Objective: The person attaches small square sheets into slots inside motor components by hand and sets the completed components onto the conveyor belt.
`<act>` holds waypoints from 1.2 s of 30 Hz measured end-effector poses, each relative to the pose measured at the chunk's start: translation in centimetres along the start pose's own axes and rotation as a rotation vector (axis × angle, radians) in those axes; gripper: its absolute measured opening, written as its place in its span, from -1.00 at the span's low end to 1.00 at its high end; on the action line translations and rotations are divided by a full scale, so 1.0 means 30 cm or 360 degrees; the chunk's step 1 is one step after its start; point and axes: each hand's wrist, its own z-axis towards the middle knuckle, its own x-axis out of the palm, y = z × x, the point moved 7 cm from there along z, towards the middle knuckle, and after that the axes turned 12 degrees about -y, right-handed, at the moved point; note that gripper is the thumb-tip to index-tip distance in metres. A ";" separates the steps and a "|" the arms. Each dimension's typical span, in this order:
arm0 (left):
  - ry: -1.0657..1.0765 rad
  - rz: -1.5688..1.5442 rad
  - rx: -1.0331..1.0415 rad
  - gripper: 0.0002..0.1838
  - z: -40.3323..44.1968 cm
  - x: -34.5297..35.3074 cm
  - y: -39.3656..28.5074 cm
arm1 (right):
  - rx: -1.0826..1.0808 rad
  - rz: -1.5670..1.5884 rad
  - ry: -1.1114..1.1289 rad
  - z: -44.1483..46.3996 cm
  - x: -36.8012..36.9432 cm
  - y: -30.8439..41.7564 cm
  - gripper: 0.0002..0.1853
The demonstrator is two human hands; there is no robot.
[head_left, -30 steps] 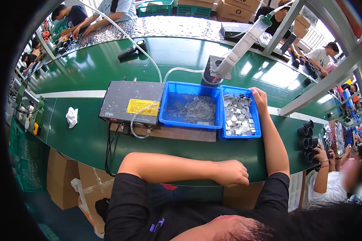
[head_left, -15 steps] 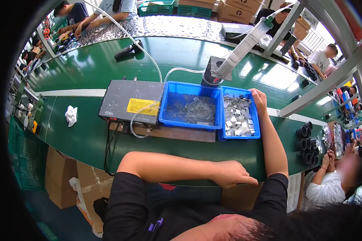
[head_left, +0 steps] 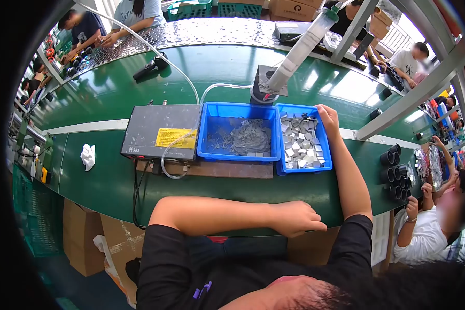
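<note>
In the head view, the right hand (head_left: 327, 118) is right of the centre, at the upper right corner of the small blue bin (head_left: 305, 171), which holds silvery square pieces (head_left: 299, 144). Its fingers are bent, but I cannot tell if this grip is clamped on the rim. The left hand (head_left: 296, 219) is below the centre, near the front edge of the green tabletop (head_left: 243, 188); its fingers are folded inward, and whether they enclose something I cannot tell. Just left of the small bin stands a larger blue bin (head_left: 237, 158) with grey residue (head_left: 250, 137).
</note>
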 end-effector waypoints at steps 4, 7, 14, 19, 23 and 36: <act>0.0013 0.0044 -0.0011 -0.55 0.000 -0.002 0.005 | -0.0011 0.0007 0.0008 0.006 0.007 0.006 -0.63; 0.0070 0.0056 -0.0031 -0.51 -0.004 0.008 0.009 | 0.0000 0.0010 0.0002 0.009 0.000 -0.003 -0.63; 0.0120 0.0084 -0.0056 -0.49 -0.009 0.015 0.014 | -0.0026 0.0031 -0.0017 0.005 0.009 0.009 -0.62; 0.0120 0.0076 -0.0052 -0.50 -0.008 0.014 0.012 | -0.0035 0.0032 -0.0012 0.014 -0.001 -0.018 -0.62; 0.0076 0.0061 -0.0042 -0.51 -0.009 0.007 0.010 | 0.0021 0.0055 0.0010 0.009 0.005 -0.011 -0.63; 0.0063 0.0108 -0.0009 -0.53 0.005 -0.007 0.004 | 0.0012 0.0042 -0.0030 0.008 0.011 0.004 -0.65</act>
